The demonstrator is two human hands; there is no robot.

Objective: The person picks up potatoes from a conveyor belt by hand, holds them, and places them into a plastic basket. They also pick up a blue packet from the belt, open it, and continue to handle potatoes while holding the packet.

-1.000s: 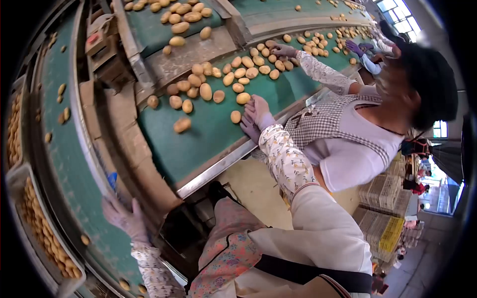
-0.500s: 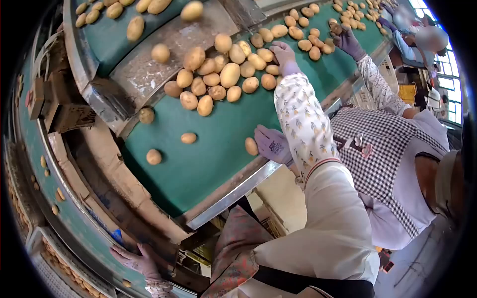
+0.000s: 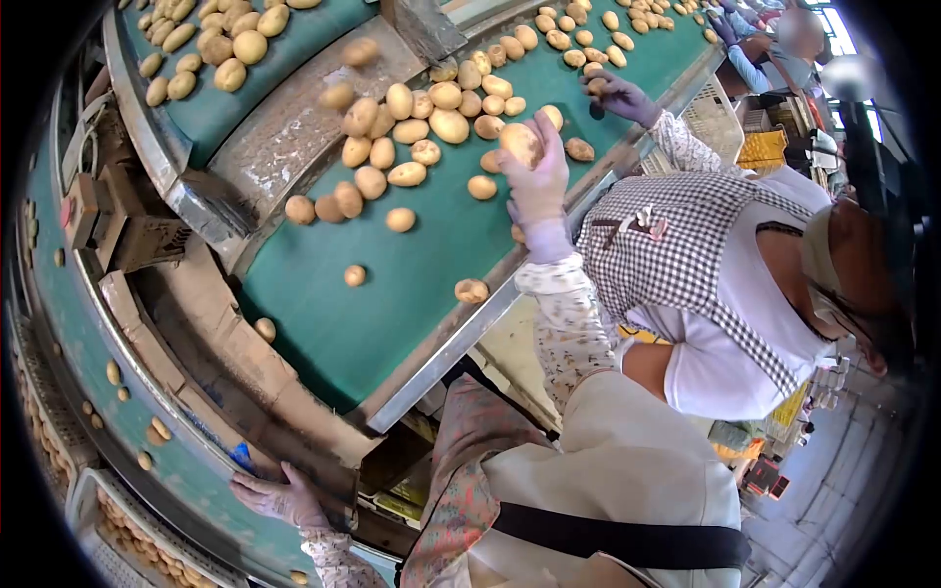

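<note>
My right hand (image 3: 537,181), in a pale glove, is raised over the green belt (image 3: 323,318) near its right edge. Its fingers are closed around a large yellow potato (image 3: 520,144); another potato (image 3: 552,118) shows just behind the fingertips. Left of it, a cluster of potatoes (image 3: 448,125) lies on the belt below a worn metal chute (image 3: 284,127). At the lower left my left hand (image 3: 282,498), also gloved, rests with fingers spread on the rim of the lower conveyor, beside a blue scrap (image 3: 240,455), holding nothing.
A co-worker in a checked apron (image 3: 676,230) stands at the right; their gloved hand (image 3: 627,101) holds a dark potato (image 3: 595,86) over the belt. A metal rail (image 3: 451,365) edges the belt. Crates of potatoes (image 3: 137,534) stand at the lower left.
My right hand has left the cluster, moved down toward the belt's near edge and now holds a potato. More potatoes have come onto the upper belt. My left hand has shifted slightly.
</note>
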